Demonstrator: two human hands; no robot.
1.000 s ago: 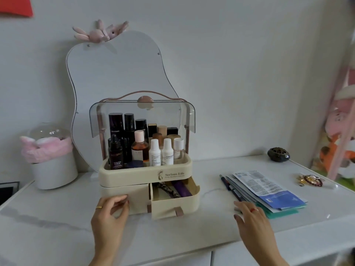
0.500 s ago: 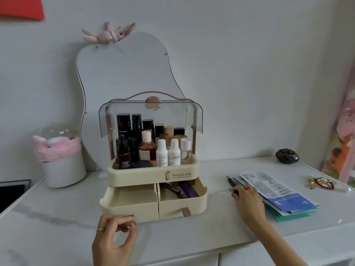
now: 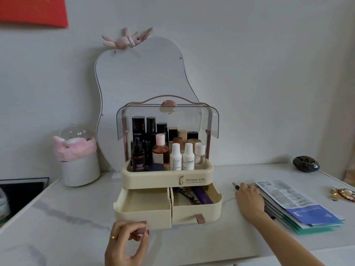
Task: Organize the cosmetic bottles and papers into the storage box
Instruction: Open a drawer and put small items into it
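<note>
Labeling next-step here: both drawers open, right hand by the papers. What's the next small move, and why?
Probably close the right hand on the paper stack and lift it toward the left drawer. That drawer is pulled out and looks empty, the right drawer already holds items, and the left hand pinches the left drawer's pull tab.

cream storage box (image 3: 167, 176) | white-and-blue papers (image 3: 299, 206) | white marbled table (image 3: 57, 217)
</note>
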